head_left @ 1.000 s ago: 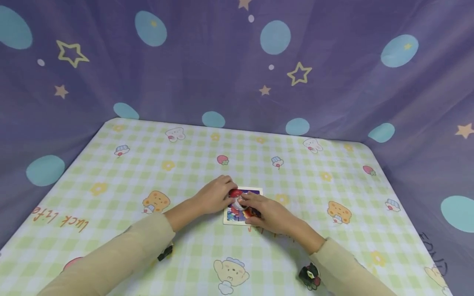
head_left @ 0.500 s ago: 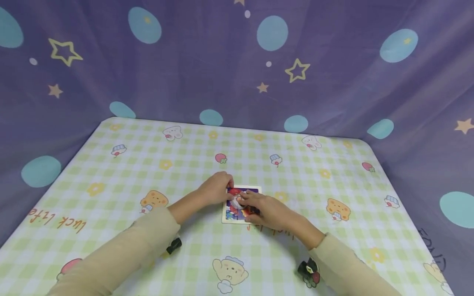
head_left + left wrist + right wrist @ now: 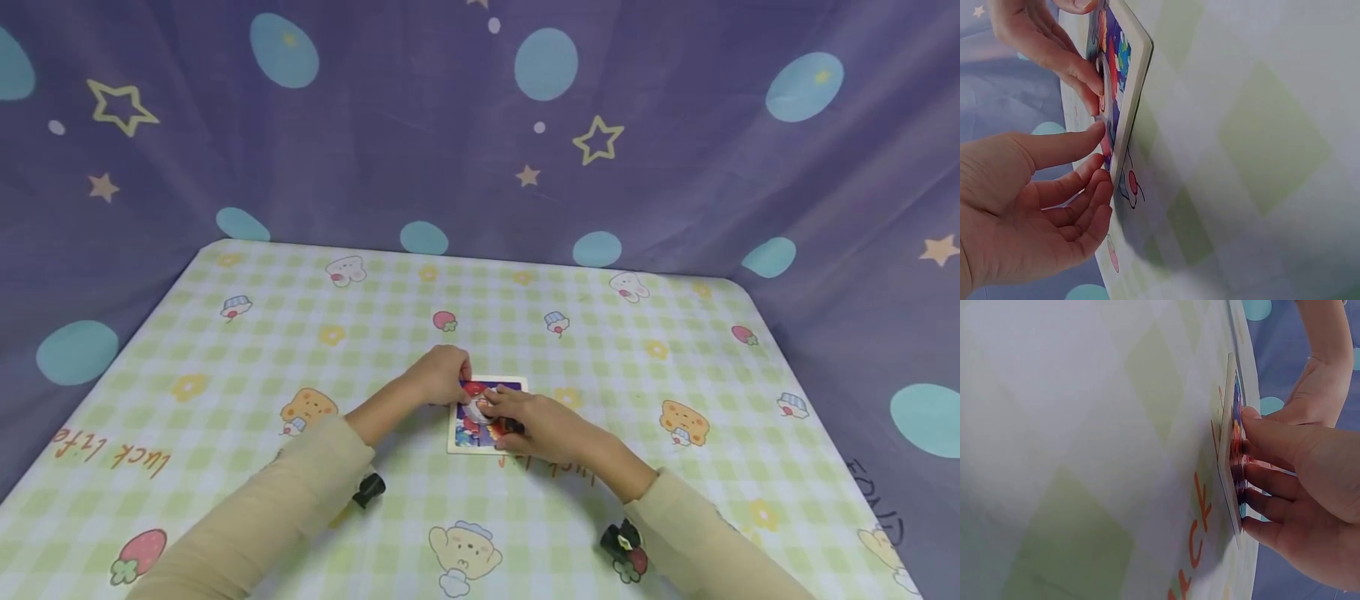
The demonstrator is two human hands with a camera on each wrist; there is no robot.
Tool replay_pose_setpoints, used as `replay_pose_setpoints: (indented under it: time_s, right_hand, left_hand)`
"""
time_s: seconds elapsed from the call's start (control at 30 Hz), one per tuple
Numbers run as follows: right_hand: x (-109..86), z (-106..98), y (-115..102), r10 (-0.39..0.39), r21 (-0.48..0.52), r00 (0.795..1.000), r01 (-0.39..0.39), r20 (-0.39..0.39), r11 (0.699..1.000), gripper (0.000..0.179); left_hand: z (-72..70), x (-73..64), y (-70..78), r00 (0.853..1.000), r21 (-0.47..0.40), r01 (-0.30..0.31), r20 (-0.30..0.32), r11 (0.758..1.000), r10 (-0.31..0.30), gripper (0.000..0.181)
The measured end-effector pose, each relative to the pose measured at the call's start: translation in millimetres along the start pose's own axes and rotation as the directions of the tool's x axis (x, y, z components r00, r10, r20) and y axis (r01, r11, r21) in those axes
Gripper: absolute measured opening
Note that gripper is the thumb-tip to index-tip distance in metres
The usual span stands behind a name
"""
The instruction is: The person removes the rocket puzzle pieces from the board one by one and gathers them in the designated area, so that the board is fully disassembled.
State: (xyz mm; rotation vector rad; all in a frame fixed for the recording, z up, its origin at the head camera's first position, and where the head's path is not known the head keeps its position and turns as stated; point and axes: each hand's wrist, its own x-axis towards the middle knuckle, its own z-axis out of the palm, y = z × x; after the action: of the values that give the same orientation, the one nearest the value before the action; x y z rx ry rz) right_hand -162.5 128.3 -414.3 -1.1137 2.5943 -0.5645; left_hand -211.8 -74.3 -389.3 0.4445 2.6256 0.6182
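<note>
A small square puzzle board (image 3: 471, 435) with a pale rim and a colourful picture lies on the table. My left hand (image 3: 441, 375) is at its far left corner; the thumb touches the picture, and the loosely bent fingers meet the edge. In the left wrist view, a gap shows between the left thumb (image 3: 1066, 149) and index finger. My right hand (image 3: 551, 429) rests its spread fingertips on the picture's right part. The right wrist view has the right fingers (image 3: 1272, 481) and thumb touching the board's top. Both hands hide parts of the picture.
A white and green checked cloth (image 3: 405, 533) with printed cartoons covers the table. Behind it hangs a purple curtain (image 3: 420, 150) with stars and blue ovals. Black straps or mounts (image 3: 622, 546) sit under both sleeves.
My left hand has shifted slightly up around the board's far left corner, its fingers dropping to the edge. The right hand stays on the picture. The head view has tilted a little.
</note>
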Motion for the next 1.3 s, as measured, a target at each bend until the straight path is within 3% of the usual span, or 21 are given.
replay_pose_setpoints:
  time_s: [0.43,0.83,1.3]
  right_hand:
    - [0.1,-1.9,-1.8,0.009,0.018,1.0,-0.009,0.001,1.0,0.055]
    - [-0.4,-1.4,-3.2,-0.003,0.009,1.0,0.003,0.0,1.0,0.056]
    - [-0.5,-0.4,-3.5,-0.008,0.011,1.0,0.008,-0.02,1.0,0.055]
  left_hand:
    - [1.0,1.1,-3.8,0.999,-0.054,-0.009,-0.034,0.998,0.007,0.017]
    - [2.9,-1.9,-5.2,0.998,-0.118,-0.018,-0.06,0.993,0.011,0.025]
    - [5.7,-3.1,-7.9,0.989,-0.287,-0.041,-0.148,0.957,-0.002,0.016]
